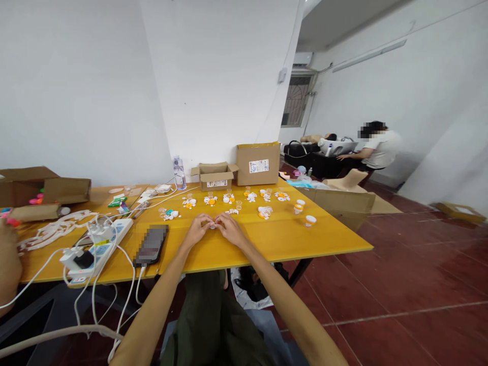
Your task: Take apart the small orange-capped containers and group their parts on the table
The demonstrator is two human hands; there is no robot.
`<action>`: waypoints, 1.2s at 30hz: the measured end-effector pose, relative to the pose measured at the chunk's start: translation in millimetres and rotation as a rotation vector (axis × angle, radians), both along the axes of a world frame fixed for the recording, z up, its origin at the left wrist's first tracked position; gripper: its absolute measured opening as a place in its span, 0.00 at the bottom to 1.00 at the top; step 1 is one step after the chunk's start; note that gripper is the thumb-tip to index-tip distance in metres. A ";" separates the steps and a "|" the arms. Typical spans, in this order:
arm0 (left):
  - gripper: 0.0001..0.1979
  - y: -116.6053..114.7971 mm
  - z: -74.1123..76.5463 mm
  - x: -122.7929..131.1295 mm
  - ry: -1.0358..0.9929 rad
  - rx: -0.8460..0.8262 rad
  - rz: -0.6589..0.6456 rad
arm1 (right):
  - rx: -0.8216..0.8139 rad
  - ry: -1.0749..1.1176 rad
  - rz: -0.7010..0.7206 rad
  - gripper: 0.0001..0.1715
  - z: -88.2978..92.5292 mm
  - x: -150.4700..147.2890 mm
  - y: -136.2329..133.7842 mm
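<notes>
My left hand (198, 229) and my right hand (229, 227) meet near the table's front edge, fingertips closed around one small, pale round part (212, 225). Its exact kind is too small to make out. Beyond my hands lie several little piles of white and orange plastic pieces (209, 201), many with a clear cup beside them. One pile with a teal ring (169, 213) sits to the left. At the right stand small clear cups with white and orange lids, one nearer me (310, 221) and two close together behind it (299, 206).
A phone (151, 245) and a power strip (102, 249) with tangled white cables lie to the left. An open small box (216, 178), a larger carton (258, 165) and a water bottle (179, 173) line the back. Another person (381, 147) sits far right; someone's arm (8, 259) enters at left.
</notes>
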State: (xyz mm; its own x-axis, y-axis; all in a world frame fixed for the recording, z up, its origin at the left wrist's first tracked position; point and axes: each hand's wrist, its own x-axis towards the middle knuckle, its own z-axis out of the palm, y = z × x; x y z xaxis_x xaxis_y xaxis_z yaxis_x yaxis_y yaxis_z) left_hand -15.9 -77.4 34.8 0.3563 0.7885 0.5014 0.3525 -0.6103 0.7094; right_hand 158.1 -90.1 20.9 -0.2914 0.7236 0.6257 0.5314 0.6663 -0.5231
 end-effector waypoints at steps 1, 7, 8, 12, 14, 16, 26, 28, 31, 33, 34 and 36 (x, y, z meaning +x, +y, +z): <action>0.09 0.3 -0.2 -0.1 -0.002 0.006 -0.005 | -0.005 0.014 0.006 0.08 0.1 0.0 0.4; 0.10 0.3 -0.1 0.3 -0.006 0.026 -0.009 | -0.016 0.044 0.015 0.08 -1.7 -0.4 1.4; 0.10 0.0 0.0 0.4 -0.008 0.029 -0.010 | -0.018 0.044 0.012 0.08 -2.0 -0.5 1.3; 0.10 -0.9 0.6 0.3 -0.006 0.034 -0.019 | -0.027 0.038 0.007 0.07 -1.6 -0.5 1.0; 0.10 -0.9 0.8 0.2 -0.005 0.034 -0.020 | -0.027 0.040 0.012 0.08 -0.7 -0.4 0.7; 0.10 -0.7 0.9 0.3 0.002 0.036 -0.019 | -0.023 0.044 0.018 0.08 0.1 -0.5 0.3; 0.08 0.0 -1.6 2.6 0.104 0.077 0.031 | -0.001 -0.023 -0.115 0.09 -3.1 -1.0 3.1; 0.08 -0.1 -2.8 2.6 0.133 0.083 0.053 | -0.009 -0.048 -0.173 0.09 -4.6 0.4 5.1; 0.08 -0.4 -4.3 2.2 0.162 0.086 0.083 | -0.043 -0.095 -0.247 0.09 -7.0 1.4 7.0; 0.08 -0.6 -4.8 1.8 0.171 0.080 0.094 | -0.077 -0.122 -0.285 0.09 -8.0 1.0 7.3; 0.08 -0.6 -4.9 1.6 0.174 0.075 0.097 | -0.090 -0.131 -0.298 0.09 -8.3 0.6 7.2; 0.09 -0.4 -4.8 1.3 0.178 0.067 0.099 | -0.106 -0.143 -0.314 0.08 -8.1 -0.3 6.8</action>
